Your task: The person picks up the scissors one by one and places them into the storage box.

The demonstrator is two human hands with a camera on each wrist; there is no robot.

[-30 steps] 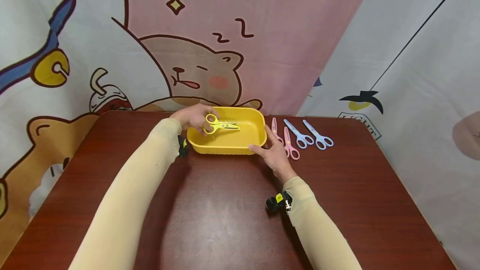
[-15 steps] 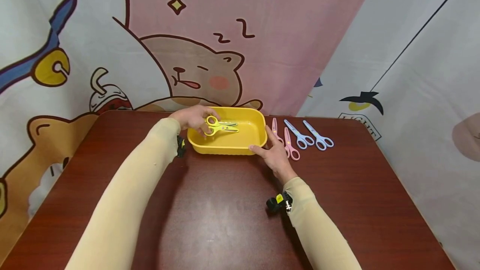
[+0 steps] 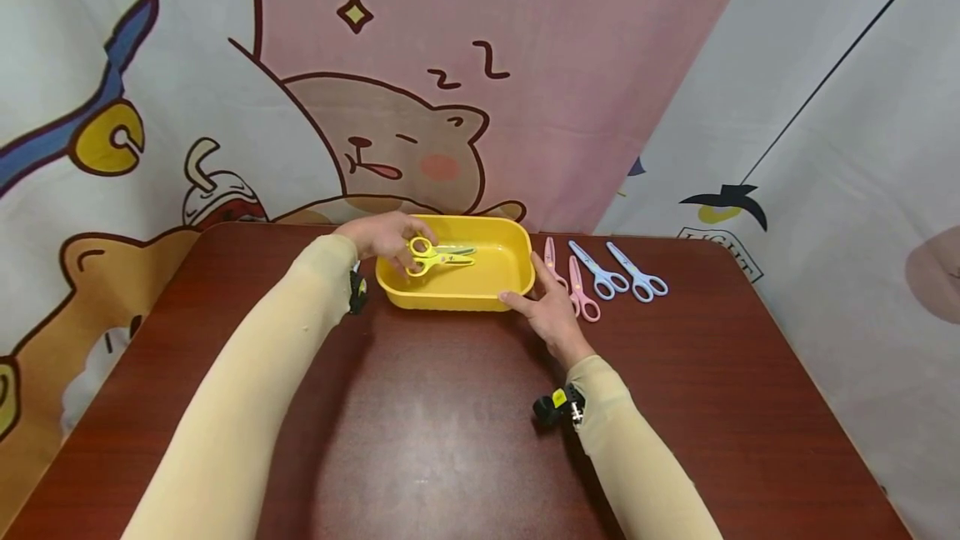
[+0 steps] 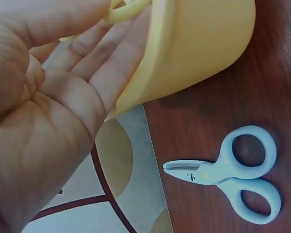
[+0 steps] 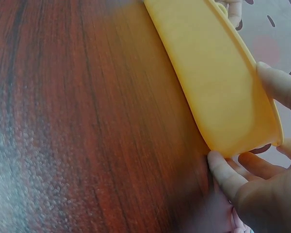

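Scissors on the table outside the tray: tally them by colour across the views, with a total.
Pink scissors: 2, right of the tray
Blue scissors: 2, further right
Pale scissors, blue or green hard to tell: 1, beside the tray in the left wrist view
Total: 5

light: even | glare: flat reddish-brown wooden tabletop | shadows: soft, beside 2 long cream fabric sleeves | wrist views: hazy
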